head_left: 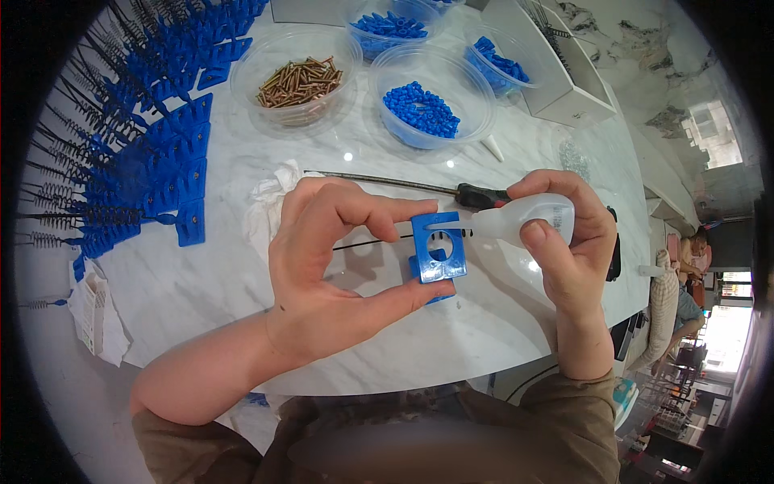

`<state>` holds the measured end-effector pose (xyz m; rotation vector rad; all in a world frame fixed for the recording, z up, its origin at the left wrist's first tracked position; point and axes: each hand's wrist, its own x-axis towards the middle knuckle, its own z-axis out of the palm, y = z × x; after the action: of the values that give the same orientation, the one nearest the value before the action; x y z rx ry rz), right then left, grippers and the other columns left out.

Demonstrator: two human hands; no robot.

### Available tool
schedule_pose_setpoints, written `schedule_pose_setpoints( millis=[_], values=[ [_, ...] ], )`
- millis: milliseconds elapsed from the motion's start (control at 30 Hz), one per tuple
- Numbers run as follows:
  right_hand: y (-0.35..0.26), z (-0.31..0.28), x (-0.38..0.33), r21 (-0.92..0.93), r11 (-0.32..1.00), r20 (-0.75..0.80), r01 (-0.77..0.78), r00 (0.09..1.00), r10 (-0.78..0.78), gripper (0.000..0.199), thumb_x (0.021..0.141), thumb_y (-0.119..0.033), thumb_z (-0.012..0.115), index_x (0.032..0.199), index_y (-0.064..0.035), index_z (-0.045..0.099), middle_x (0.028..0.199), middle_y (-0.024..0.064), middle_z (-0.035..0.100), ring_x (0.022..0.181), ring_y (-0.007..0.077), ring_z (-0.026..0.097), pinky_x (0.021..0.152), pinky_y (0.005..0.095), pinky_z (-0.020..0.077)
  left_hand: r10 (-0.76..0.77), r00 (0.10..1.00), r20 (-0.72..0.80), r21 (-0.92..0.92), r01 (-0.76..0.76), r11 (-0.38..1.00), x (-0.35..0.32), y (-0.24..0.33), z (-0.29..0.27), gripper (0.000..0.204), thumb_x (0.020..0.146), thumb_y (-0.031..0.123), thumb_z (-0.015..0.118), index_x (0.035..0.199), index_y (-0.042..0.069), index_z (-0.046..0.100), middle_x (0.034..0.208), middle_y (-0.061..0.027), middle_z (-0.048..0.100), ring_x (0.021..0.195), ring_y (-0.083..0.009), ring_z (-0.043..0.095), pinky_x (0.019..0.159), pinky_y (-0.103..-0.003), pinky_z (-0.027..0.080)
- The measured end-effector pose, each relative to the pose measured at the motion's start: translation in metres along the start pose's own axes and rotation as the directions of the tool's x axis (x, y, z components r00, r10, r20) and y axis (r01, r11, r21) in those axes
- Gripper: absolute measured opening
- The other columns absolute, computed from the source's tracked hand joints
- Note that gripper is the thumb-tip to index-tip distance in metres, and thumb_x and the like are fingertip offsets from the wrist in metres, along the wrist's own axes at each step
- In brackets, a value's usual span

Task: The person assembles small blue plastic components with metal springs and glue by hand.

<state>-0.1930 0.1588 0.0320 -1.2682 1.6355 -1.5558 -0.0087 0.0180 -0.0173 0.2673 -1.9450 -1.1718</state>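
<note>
My left hand [318,278] pinches a blue plastic bracket [453,268] between thumb and fingers, above the table. The bracket has a round hole through its face. My right hand [576,250] grips a translucent white squeeze bottle [516,220] tilted on its side. Its narrow nozzle points left and lies across the bracket's upper part, over the hole's edge; whether it touches cannot be made out. Behind both hands lies a screwdriver [476,196] with a black handle and long shaft. Crumpled white tissue [270,198] sits beyond my left hand.
Many blue brackets with black springs [190,189] stand in rows along the left. Clear bowls hold brass-coloured screws [300,83], small blue beads [421,110] and blue pointed parts [389,26]. A white box [568,105] is at the far right. A torn white packet [95,310] lies at left.
</note>
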Motion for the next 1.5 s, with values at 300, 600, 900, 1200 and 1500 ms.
schedule_pose_setpoints(
  millis=[300, 600, 900, 1200, 1500],
  values=[
    [-0.002, 0.001, 0.0, -0.015, 1.0, -0.054, -0.004, 0.999, 0.003, 0.031, 0.079, -0.004, 0.07, 0.109, 0.0036, 0.062, 0.103, 0.0066, 0.066, 0.092, 0.0098, 0.06, 0.082, 0.0232, 0.0458, -0.002, 1.0, -0.004, -0.081, 0.001, 0.997, -0.001, -0.002, 0.002, 0.045, 0.059, 0.009, 0.089, 0.09, 0.008, 0.057, 0.096, -0.0033, 0.067, 0.094, -0.0134, 0.049, 0.076, -0.024, 0.047],
    [-0.002, 0.002, 0.0, -0.012, 1.0, -0.068, -0.026, 0.997, 0.025, 0.03, 0.079, -0.006, 0.071, 0.107, 0.0025, 0.063, 0.1, 0.0053, 0.066, 0.089, 0.0084, 0.059, 0.079, 0.0214, 0.045, 0.062, 0.988, 0.143, 0.049, -0.069, 0.996, 0.003, -0.002, -0.006, 0.058, 0.059, 0.004, 0.09, 0.096, 0.007, 0.046, 0.098, -0.0082, 0.057, 0.09, -0.0159, 0.056, 0.087, -0.035, 0.052],
    [0.002, -0.004, 0.003, -0.022, 1.0, -0.173, 0.009, 0.985, -0.013, 0.027, 0.083, -0.015, 0.069, 0.104, 0.0007, 0.065, 0.094, 0.0037, 0.068, 0.08, 0.0056, 0.058, 0.071, 0.0192, 0.0442, 0.042, 0.994, 0.099, 0.006, -0.043, 0.999, -0.001, -0.004, -0.005, 0.059, 0.058, 0.005, 0.09, 0.096, 0.008, 0.046, 0.099, -0.0083, 0.06, 0.091, -0.0166, 0.056, 0.083, -0.031, 0.046],
    [0.002, -0.003, 0.003, -0.05, 0.999, -0.173, 0.008, 0.985, -0.017, 0.025, 0.082, -0.015, 0.069, 0.102, 0.0002, 0.066, 0.091, 0.003, 0.068, 0.077, 0.005, 0.058, 0.07, 0.019, 0.0437, -0.01, 1.0, -0.002, -0.088, 0.01, 0.996, -0.003, -0.003, 0.0, 0.047, 0.058, 0.008, 0.09, 0.09, 0.008, 0.055, 0.097, -0.0037, 0.061, 0.095, -0.0139, 0.054, 0.078, -0.025, 0.045],
    [0.002, -0.002, 0.003, -0.048, 0.999, -0.157, 0.013, 0.987, -0.021, 0.026, 0.081, -0.013, 0.07, 0.102, 0.0009, 0.066, 0.088, 0.001, 0.067, 0.073, 0.0032, 0.055, 0.065, 0.0173, 0.0409, 0.003, 1.0, 0.021, 0.01, -0.003, 1.0, 0.0, -0.001, -0.003, 0.047, 0.057, 0.009, 0.09, 0.09, 0.008, 0.056, 0.094, -0.0031, 0.061, 0.091, -0.0136, 0.051, 0.077, -0.025, 0.043]
  ],
)
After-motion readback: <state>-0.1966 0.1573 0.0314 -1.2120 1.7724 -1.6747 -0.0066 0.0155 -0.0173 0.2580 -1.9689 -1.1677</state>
